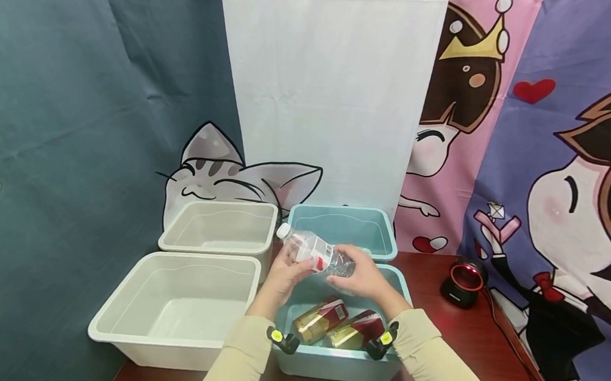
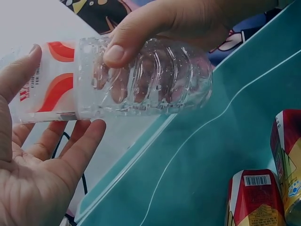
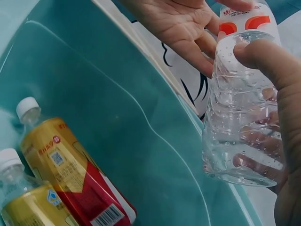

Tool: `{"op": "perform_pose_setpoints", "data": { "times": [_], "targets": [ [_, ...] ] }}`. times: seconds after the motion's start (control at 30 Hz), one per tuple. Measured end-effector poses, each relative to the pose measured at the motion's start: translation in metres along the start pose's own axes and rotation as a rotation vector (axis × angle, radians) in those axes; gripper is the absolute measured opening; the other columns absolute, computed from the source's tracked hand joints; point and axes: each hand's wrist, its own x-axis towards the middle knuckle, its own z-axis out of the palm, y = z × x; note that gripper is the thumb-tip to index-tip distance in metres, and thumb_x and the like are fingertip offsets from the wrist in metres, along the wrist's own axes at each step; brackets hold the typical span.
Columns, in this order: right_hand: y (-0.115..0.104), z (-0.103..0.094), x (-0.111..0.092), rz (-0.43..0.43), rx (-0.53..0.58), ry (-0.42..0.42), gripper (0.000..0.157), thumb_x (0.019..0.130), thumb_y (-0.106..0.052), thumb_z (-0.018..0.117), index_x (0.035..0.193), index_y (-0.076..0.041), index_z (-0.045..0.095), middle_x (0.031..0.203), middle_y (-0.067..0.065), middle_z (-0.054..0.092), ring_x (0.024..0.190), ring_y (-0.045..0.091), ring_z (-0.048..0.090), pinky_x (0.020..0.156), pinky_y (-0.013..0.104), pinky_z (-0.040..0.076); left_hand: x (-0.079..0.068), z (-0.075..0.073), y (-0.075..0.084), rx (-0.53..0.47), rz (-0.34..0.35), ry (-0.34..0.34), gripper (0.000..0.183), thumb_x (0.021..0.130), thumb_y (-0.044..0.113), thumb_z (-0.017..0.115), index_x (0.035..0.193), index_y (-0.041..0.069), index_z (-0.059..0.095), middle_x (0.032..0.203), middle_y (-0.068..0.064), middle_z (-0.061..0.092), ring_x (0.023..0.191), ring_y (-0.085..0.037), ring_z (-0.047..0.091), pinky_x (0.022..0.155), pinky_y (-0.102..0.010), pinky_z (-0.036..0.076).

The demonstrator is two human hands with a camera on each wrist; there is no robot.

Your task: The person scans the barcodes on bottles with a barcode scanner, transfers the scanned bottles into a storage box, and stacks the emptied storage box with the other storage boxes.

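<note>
A clear plastic bottle [image 1: 315,252] with a white cap and a white-and-red label is held tilted above the front blue bin [image 1: 297,300]. My right hand [image 1: 367,277] grips its ribbed lower half, thumb on one side and fingers behind. At the label end, my left hand [image 1: 281,278] holds the bottle between thumb and fingers, which are only loosely bent in the left wrist view. The bottle looks empty, with droplets inside. Below, two bottles with gold-and-red labels [image 3: 70,165] lie side by side in the front blue bin.
Behind stands a second blue bin [image 1: 343,217]. To the left are a large cream bin [image 1: 178,306] and a smaller cream bin [image 1: 219,225]. A black device with a red-lit ring [image 1: 464,281] and a cable stands on the brown table [image 1: 434,332] at the right, before a cartoon-printed curtain.
</note>
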Motion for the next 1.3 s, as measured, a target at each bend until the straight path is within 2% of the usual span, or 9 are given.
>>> {"op": "perform_pose_setpoints", "data": {
  "times": [0.2, 0.47, 0.73, 0.87, 0.93, 1.07, 1.17, 1.3],
  "targets": [
    [0.000, 0.003, 0.000, 0.045, 0.071, -0.004, 0.068, 0.074, -0.030, 0.090, 0.133, -0.012, 0.062, 0.127, 0.006, 0.065, 0.106, 0.022, 0.061, 0.089, 0.043, 0.055, 0.001, 0.000, -0.003, 0.038, -0.013, 0.012, 0.071, 0.089, -0.001, 0.068, 0.152, 0.006, 0.034, 0.138, -0.014, 0.056, 0.111, -0.016, 0.065, 0.098, -0.034, 0.054],
    [0.003, 0.005, -0.004, 0.140, 0.173, -0.078, 0.065, 0.080, -0.027, 0.086, 0.137, -0.009, 0.058, 0.128, 0.010, 0.064, 0.109, 0.026, 0.062, 0.090, 0.045, 0.056, 0.000, -0.001, -0.014, 0.064, -0.027, -0.011, 0.058, 0.090, 0.002, 0.067, 0.143, 0.005, 0.044, 0.120, -0.002, 0.063, 0.106, -0.014, 0.066, 0.097, -0.037, 0.055],
    [0.006, 0.006, -0.005, 0.096, 0.211, -0.170, 0.066, 0.088, -0.030, 0.080, 0.143, -0.008, 0.049, 0.130, 0.014, 0.061, 0.116, 0.031, 0.060, 0.095, 0.052, 0.054, 0.001, -0.002, -0.017, 0.087, -0.009, 0.008, 0.060, 0.089, 0.005, 0.069, 0.142, 0.002, 0.042, 0.121, -0.003, 0.063, 0.106, -0.014, 0.066, 0.097, -0.038, 0.055],
    [0.004, 0.008, -0.004, 0.093, 0.141, -0.155, 0.078, 0.085, -0.034, 0.082, 0.149, -0.014, 0.042, 0.130, 0.011, 0.059, 0.116, 0.029, 0.060, 0.095, 0.051, 0.054, 0.005, 0.001, -0.020, 0.133, -0.001, 0.059, 0.056, 0.090, 0.005, 0.069, 0.139, 0.000, 0.041, 0.122, -0.009, 0.062, 0.103, -0.015, 0.066, 0.093, -0.037, 0.057],
    [0.002, 0.008, -0.004, 0.087, 0.043, -0.144, 0.085, 0.081, -0.041, 0.084, 0.151, -0.017, 0.040, 0.130, 0.007, 0.058, 0.115, 0.025, 0.060, 0.093, 0.049, 0.054, 0.005, 0.004, -0.019, 0.199, 0.001, 0.096, 0.054, 0.091, 0.007, 0.071, 0.135, -0.001, 0.041, 0.123, -0.013, 0.062, 0.100, -0.015, 0.066, 0.088, -0.037, 0.059],
    [0.000, 0.011, -0.003, 0.022, -0.196, -0.124, 0.093, 0.074, -0.052, 0.086, 0.148, -0.016, 0.042, 0.129, 0.004, 0.058, 0.112, 0.020, 0.058, 0.091, 0.044, 0.054, 0.002, 0.011, -0.013, 0.325, -0.002, 0.170, 0.054, 0.091, 0.012, 0.074, 0.131, -0.004, 0.040, 0.123, -0.023, 0.061, 0.091, -0.017, 0.068, 0.080, -0.038, 0.061],
    [-0.001, 0.013, -0.002, -0.019, -0.307, -0.113, 0.091, 0.072, -0.054, 0.086, 0.143, -0.014, 0.046, 0.125, 0.004, 0.058, 0.109, 0.019, 0.058, 0.088, 0.042, 0.055, 0.001, 0.012, -0.011, 0.338, -0.011, 0.211, 0.055, 0.092, 0.013, 0.073, 0.130, -0.006, 0.039, 0.122, -0.027, 0.061, 0.088, -0.019, 0.069, 0.079, -0.042, 0.062],
    [-0.001, 0.016, -0.002, -0.010, -0.355, -0.108, 0.083, 0.071, -0.052, 0.087, 0.135, -0.014, 0.050, 0.122, 0.003, 0.058, 0.105, 0.017, 0.057, 0.087, 0.040, 0.055, 0.003, 0.007, -0.017, 0.307, -0.033, 0.228, 0.056, 0.093, 0.015, 0.073, 0.131, -0.005, 0.038, 0.121, -0.026, 0.061, 0.084, -0.018, 0.069, 0.078, -0.041, 0.062]
  ]
}}
